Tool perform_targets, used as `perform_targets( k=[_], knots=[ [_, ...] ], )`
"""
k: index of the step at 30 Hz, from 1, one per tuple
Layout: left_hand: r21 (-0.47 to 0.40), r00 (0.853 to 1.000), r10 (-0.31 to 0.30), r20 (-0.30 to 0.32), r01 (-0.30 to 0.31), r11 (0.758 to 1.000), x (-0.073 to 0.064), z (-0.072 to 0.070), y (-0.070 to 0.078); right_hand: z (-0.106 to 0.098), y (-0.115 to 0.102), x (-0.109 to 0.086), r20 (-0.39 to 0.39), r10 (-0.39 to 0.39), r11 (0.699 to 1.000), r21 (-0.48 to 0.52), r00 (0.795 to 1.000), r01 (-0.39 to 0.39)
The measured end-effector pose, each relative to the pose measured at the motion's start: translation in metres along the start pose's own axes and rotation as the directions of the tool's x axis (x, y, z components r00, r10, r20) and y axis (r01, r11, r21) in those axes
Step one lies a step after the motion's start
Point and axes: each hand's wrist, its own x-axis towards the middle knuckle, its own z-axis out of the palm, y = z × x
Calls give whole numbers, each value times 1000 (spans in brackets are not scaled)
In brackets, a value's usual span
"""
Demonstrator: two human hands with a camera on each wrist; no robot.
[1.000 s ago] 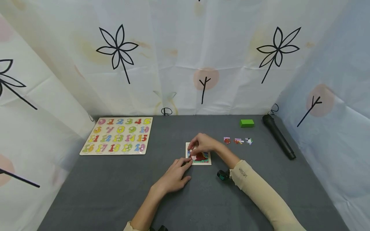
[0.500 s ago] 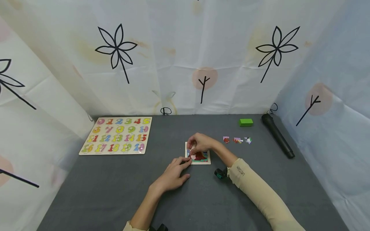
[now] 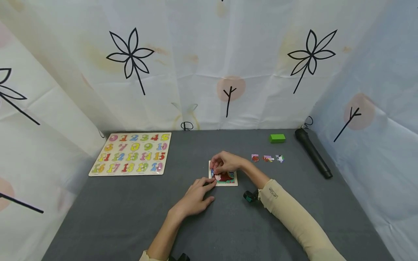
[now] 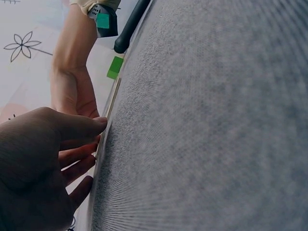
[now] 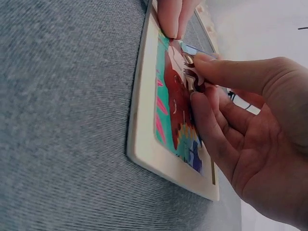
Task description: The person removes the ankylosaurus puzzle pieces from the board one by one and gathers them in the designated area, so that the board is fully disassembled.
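Observation:
A small picture jigsaw (image 3: 228,184) in a pale wooden frame lies on the grey table, showing a reddish-brown figure on green. Over its left part, my right hand (image 3: 226,162) pinches a puzzle piece (image 5: 192,77) between thumb and fingers. That piece is tilted above the picture in the right wrist view; whether its lower edge touches the board is unclear. My left hand (image 3: 194,199) reaches in from the near left, its extended fingertips touching the board's lower left corner. Right of the board lie three loose puzzle pieces (image 3: 268,158) in a row.
A number board (image 3: 130,154) lies at the back left. Towards the back right are a green block (image 3: 277,138) and a long black microphone-like object (image 3: 313,153). Patterned white cloth (image 3: 202,65) hangs behind and at both sides of the table.

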Motion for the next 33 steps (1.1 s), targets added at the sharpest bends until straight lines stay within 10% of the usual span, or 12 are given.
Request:
perform_targets(
  k=[33],
  knots=[
    [37, 1000, -12, -9, 13, 999, 0, 1, 3, -8, 2, -7, -18, -4, 995, 98, 1000, 5]
  ],
)
